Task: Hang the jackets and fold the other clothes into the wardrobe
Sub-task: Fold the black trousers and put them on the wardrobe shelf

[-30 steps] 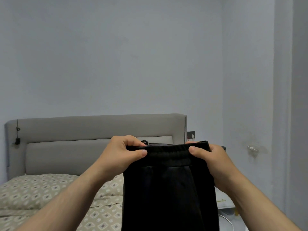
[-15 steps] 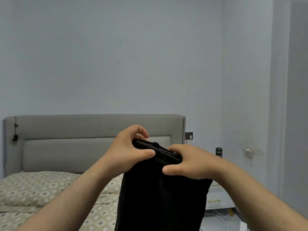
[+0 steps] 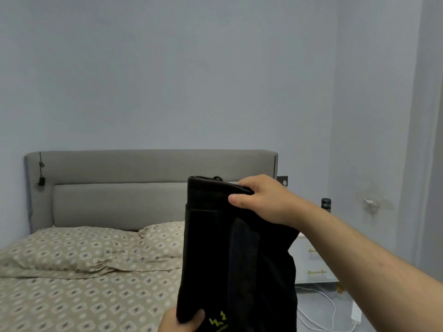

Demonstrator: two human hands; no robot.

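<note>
**Black trousers half folded, held up beside the bed**

The left hand (image 3: 181, 321), low at the bottom edge of the view, has its grip closed on the left edge of a pair of black trousers (image 3: 215, 248), with the thumb in front of the cloth near a small yellow-green print (image 3: 218, 319). The trousers hang upright in the air, apparently doubled lengthwise, with the waistband (image 3: 208, 192) on top. The right hand (image 3: 263, 202) holds the right end of that waistband, grip closed, thumb across the front and fingers over the top edge.

The fold looks only begun: the trousers are halved along their length but not yet folded short or laid down. No wardrobe, jacket or hanger is in view, so I cannot tell how much of the task is done. This garment still has to be folded and put away.

At far left a dark cord (image 3: 41, 173) hangs over a grey padded headboard (image 3: 119, 168). Below it is the bed (image 3: 72, 303), covered in beige diamond-patterned cloth, with matching pillows (image 3: 79, 250) against the headboard. Right of the headboard is a wall socket (image 3: 283, 181). Next come a dark can (image 3: 326, 205), a white nightstand (image 3: 311, 262) with yellow handles, and a white cable (image 3: 321, 312) looping on the floor. Farther right, a small white fitting (image 3: 370, 202) sits on a scuffed patch of the pale wall (image 3: 215, 68).
</note>
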